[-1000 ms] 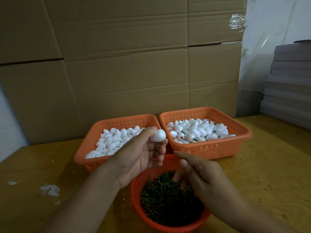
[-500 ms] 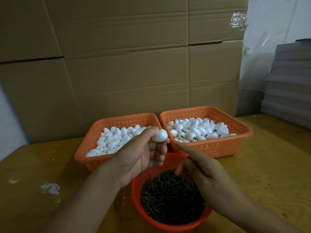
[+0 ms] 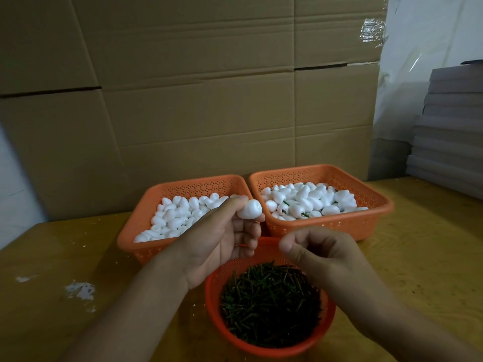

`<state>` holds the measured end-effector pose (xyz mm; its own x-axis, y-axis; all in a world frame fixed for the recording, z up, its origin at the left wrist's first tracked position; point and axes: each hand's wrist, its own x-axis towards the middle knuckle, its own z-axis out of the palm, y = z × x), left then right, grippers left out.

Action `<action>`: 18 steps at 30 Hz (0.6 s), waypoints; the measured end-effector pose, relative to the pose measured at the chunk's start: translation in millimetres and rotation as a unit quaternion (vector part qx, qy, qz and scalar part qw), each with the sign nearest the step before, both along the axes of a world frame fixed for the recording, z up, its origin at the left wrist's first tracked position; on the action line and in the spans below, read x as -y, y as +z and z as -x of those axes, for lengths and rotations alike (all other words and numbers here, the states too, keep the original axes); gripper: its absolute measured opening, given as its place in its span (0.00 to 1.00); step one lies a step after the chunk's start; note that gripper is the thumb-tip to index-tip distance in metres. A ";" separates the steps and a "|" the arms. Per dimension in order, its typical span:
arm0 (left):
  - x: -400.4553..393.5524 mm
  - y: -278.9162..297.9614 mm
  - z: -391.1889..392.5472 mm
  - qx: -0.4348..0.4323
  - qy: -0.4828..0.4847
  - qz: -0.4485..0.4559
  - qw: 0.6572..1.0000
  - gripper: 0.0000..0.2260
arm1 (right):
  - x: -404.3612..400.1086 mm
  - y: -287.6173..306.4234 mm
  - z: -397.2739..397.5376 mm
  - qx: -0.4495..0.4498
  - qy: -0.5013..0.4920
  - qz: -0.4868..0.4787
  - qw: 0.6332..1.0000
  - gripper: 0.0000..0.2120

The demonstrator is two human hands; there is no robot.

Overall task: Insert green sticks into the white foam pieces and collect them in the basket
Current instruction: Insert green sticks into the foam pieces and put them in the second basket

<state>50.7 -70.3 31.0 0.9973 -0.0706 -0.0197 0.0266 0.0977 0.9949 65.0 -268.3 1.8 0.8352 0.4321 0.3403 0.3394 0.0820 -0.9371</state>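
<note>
L hand (image 3: 222, 239) held up palm-in over the table (image 3: 418, 257) middle, thumb + fingertips pinching one foam piece (image 3: 250, 209); piece sat above the gap between the two square baskets, apart from both piles. R hand (image 3: 321, 254) hovered just over the far rim of the round basket (image 3: 217, 304), fingers curled in toward the thumb; I couldn't tell if a stick was pinched there, too small/hidden. Round basket sat at the near edge, center, full of green sticks (image 3: 269, 307). Left basket (image 3: 146, 241) behind it w/ plain foam pieces (image 3: 177, 215). Right basket (image 3: 366, 205) touching it side by side, toward the far edge, w/ foam pieces, a few showing green sticks in them (image 3: 304, 214). Cardboard (image 3: 196, 100) stood along the far edge behind both. White crumbs (image 3: 78, 291) on the table near the left edge. Grey stack (image 3: 452, 131) at the far right corner.
</note>
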 end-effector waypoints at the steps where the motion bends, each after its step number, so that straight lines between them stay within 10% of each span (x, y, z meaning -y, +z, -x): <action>1: -0.1 -0.2 0.0 -0.001 -0.001 0.001 1.000 0.17 | 0.2 1.2 0.0 -0.046 0.016 -0.017 0.999 0.07; 7: -1.6 -0.1 -0.3 0.000 -0.001 0.008 1.000 0.16 | 0.1 6.1 -3.0 -0.270 0.098 -0.155 0.945 0.05; 18: -3.5 -1.7 0.5 0.002 -0.030 0.006 1.000 0.10 | -0.8 5.5 -3.1 -0.268 0.083 -0.178 0.943 0.05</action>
